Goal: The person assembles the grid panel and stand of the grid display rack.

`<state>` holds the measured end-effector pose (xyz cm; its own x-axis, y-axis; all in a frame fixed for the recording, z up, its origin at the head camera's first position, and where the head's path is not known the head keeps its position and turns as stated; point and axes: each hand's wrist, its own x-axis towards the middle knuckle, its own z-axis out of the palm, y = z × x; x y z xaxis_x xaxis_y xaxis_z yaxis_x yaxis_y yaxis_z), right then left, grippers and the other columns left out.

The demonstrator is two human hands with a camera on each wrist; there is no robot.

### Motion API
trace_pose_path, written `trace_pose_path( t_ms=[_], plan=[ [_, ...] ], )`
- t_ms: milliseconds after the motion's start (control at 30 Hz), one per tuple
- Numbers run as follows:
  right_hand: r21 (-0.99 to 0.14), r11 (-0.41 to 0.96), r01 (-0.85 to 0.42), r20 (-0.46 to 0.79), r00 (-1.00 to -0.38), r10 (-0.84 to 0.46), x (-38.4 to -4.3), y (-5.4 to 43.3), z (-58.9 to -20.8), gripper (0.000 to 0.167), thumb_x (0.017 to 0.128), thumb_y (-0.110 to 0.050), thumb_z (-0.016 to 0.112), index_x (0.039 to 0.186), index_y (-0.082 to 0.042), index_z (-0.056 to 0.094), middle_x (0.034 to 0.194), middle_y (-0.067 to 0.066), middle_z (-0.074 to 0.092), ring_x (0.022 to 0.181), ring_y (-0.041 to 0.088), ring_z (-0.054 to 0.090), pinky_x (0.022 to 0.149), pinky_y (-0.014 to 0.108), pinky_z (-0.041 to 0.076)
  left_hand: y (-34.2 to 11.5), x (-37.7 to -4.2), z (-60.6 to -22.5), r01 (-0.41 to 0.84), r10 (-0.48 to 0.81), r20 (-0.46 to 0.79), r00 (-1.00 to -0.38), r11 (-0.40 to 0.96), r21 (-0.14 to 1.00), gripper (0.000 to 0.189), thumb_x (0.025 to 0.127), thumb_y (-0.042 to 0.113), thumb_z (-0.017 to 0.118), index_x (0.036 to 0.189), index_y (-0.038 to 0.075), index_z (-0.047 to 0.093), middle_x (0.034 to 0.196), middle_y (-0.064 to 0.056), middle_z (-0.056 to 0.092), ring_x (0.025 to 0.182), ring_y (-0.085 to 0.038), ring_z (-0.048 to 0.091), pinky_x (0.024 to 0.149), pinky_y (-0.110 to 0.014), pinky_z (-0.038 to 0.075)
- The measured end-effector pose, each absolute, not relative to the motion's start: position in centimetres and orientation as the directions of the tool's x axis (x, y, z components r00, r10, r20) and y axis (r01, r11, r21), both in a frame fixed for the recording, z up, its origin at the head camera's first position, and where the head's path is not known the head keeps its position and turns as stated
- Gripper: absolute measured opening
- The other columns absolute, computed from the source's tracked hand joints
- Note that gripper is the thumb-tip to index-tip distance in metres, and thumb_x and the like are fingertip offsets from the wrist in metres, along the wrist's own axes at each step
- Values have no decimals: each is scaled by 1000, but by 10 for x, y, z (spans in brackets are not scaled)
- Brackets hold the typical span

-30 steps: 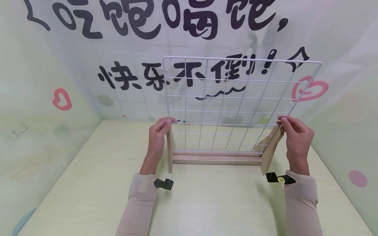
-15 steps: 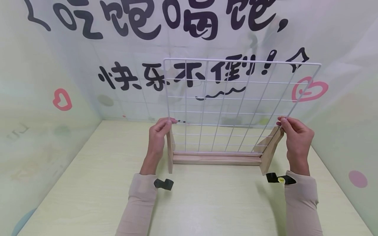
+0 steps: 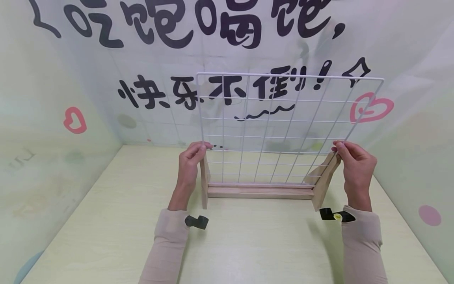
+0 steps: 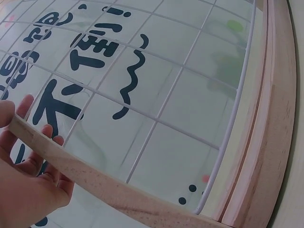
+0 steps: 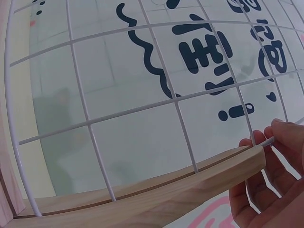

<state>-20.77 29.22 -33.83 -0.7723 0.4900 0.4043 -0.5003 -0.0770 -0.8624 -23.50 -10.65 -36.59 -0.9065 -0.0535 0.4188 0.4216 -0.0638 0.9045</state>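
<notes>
A white wire grid panel (image 3: 291, 75) stands upright, leaning slightly, in a light wooden stand (image 3: 260, 193) on the table. My left hand (image 3: 188, 163) pinches the panel's left edge wire just above the stand's left side piece. On the opposite side, the thumb and fingers of my right hand (image 3: 359, 169) pinch the right edge wire at the top of the right side piece. In the right wrist view the panel's edge runs along a groove in the wooden side piece (image 5: 199, 190). The left wrist view shows the other side piece (image 4: 102, 183) passing beside my curled fingers.
The pale wood-grain table (image 3: 248, 244) is enclosed by light printed sheets at the back and both sides. Black writing and pink hearts mark the back sheet (image 3: 149, 130), close behind the panel. A black camera mount (image 3: 196, 222) sits at my left wrist.
The wire grid panel's top edge has dropped slightly, and its lower wires have come a little nearer the wooden bar. Both hands keep practically the same place and grip.
</notes>
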Motion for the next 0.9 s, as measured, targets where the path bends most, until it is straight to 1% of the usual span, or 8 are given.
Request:
trace_pose_path(
  t_ms=[267, 667, 767, 900],
  plan=[
    [-871, -64, -488, 399, -776, 489, -208, 293, -339, 23, 84, -4, 77, 101, 11, 73, 87, 4, 76, 76, 12, 72, 73, 16, 56, -107, -235, -367, 421, -56, 417, -907, -74, 904, 30, 102, 14, 52, 108, -11, 67, 103, 6, 65, 114, -16, 55, 104, -41, 37],
    [-878, -68, -473, 383, -782, 491, -207, 293, -339, 22, 83, -4, 78, 100, 9, 74, 86, 4, 76, 75, 12, 71, 70, 15, 55, -106, -235, -366, 424, -52, 421, -906, -89, 901, 31, 102, 14, 52, 108, -13, 66, 102, 7, 65, 114, -16, 55, 107, -43, 35],
    [-882, -60, -468, 380, -780, 497, -208, 293, -339, 21, 82, -5, 79, 98, 9, 74, 84, 4, 76, 74, 12, 71, 67, 14, 54, -106, -236, -367, 427, -50, 424, -904, -96, 899, 31, 102, 14, 52, 108, -13, 66, 102, 7, 65, 114, -17, 55, 107, -42, 36],
    [-884, -54, -464, 375, -774, 509, -209, 293, -339, 19, 81, -4, 80, 94, 9, 75, 78, 3, 75, 69, 11, 69, 61, 15, 50, -107, -236, -368, 428, -50, 426, -904, -100, 898, 31, 102, 14, 52, 108, -14, 65, 102, 7, 65, 114, -17, 55, 105, -40, 36]
  ],
)
